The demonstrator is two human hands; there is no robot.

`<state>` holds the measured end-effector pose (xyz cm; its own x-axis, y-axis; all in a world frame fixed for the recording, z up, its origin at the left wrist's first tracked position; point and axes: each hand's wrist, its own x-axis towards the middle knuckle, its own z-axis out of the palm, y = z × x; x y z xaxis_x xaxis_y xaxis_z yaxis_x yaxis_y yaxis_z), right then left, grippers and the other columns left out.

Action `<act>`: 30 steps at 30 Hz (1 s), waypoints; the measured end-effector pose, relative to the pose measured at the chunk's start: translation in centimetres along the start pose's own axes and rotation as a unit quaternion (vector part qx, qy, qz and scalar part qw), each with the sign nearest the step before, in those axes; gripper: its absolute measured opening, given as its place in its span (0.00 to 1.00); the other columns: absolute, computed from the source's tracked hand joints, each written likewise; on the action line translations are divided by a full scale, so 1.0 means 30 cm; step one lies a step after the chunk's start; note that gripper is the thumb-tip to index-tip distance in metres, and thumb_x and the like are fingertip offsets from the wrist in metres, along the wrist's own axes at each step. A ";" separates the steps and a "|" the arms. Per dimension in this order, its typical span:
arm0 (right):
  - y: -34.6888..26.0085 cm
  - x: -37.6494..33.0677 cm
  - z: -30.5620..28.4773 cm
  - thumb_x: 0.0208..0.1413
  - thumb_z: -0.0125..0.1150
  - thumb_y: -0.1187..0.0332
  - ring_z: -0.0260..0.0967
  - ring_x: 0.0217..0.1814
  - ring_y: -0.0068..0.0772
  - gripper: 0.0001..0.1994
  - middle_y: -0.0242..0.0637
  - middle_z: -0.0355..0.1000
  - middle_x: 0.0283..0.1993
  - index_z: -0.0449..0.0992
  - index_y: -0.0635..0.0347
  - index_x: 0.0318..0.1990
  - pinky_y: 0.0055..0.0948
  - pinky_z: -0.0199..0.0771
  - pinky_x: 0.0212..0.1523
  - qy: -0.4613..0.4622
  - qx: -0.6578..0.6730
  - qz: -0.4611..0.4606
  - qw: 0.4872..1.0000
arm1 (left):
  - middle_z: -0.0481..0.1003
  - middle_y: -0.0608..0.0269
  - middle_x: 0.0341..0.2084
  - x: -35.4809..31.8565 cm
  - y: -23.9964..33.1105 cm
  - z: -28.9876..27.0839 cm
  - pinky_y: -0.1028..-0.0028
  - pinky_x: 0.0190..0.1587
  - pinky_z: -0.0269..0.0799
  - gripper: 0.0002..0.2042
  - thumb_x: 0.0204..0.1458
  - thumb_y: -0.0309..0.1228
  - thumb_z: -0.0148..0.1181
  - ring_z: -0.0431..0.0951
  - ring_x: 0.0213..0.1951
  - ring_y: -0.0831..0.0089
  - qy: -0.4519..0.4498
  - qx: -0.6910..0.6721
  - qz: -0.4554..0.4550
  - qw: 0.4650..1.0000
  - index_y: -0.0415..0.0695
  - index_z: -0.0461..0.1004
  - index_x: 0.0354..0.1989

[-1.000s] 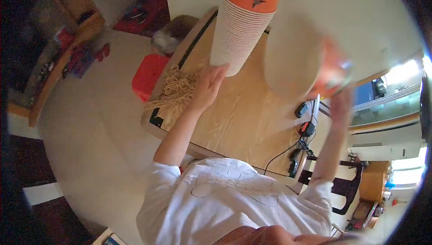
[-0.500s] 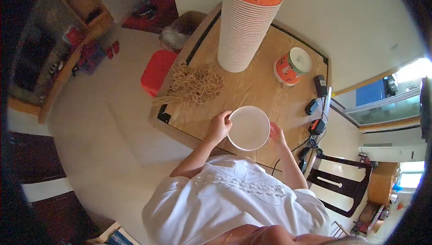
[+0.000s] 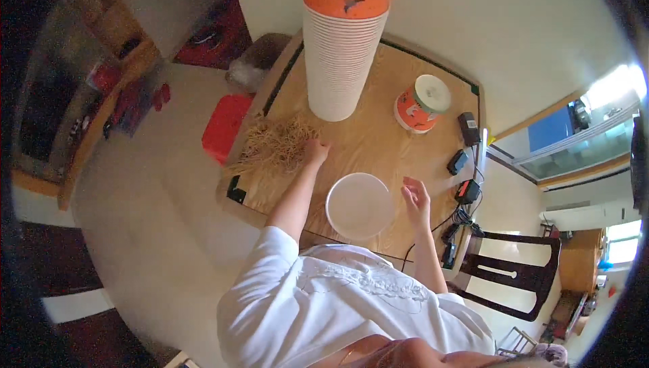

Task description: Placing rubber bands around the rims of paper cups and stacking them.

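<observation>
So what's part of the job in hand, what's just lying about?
Likely in use:
tan strands, left hand at them
open tub, right hand beside it
nested tub stack
orange-patterned container, possibly

Probably just lying about:
black adapter
dark chair
red object

I can read no lettering, number or sign from here. The orange print on the tall stack of tubs and on the lidded-looking tub near the counter's far right corner resolves only as patterns; the pale label on the black adapter by the right edge is too small.
</observation>
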<state>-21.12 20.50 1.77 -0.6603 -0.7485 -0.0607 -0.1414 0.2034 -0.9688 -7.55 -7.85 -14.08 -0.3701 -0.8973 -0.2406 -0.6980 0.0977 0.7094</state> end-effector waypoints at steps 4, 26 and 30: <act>0.004 -0.015 -0.055 0.52 0.52 0.74 0.64 0.40 0.21 0.10 0.32 0.69 0.40 0.69 0.62 0.42 0.21 0.66 0.41 -0.002 0.047 -0.054 0.997 | 0.75 0.55 0.26 0.022 0.048 -0.127 0.67 0.32 0.70 0.12 0.43 0.37 0.58 0.75 0.27 0.62 0.035 -0.071 0.059 0.995 0.40 0.75 0.26; -0.165 -0.124 0.413 0.52 0.54 0.66 0.58 0.24 0.16 0.09 0.25 0.64 0.22 0.73 0.63 0.32 0.16 0.58 0.24 -0.177 0.250 0.176 0.936 | 0.72 0.57 0.24 -0.800 0.264 -0.443 0.73 0.27 0.68 0.03 0.42 0.23 0.58 0.73 0.25 0.64 0.064 -0.103 0.265 0.957 0.39 0.72 0.27; -0.172 -0.119 0.374 0.53 0.52 0.66 0.59 0.25 0.15 0.09 0.24 0.65 0.25 0.73 0.63 0.34 0.15 0.59 0.26 -0.198 0.346 0.241 0.885 | 0.69 0.58 0.19 -0.831 0.227 -0.431 0.68 0.22 0.65 0.03 0.42 0.26 0.58 0.72 0.21 0.60 0.055 -0.091 0.247 0.963 0.40 0.71 0.24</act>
<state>-9.76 15.03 4.30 -0.1922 -0.8706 -0.4528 0.6623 0.2254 -0.7145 4.85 9.62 5.29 -0.5551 -0.8018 0.2212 -0.3312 0.4570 0.8255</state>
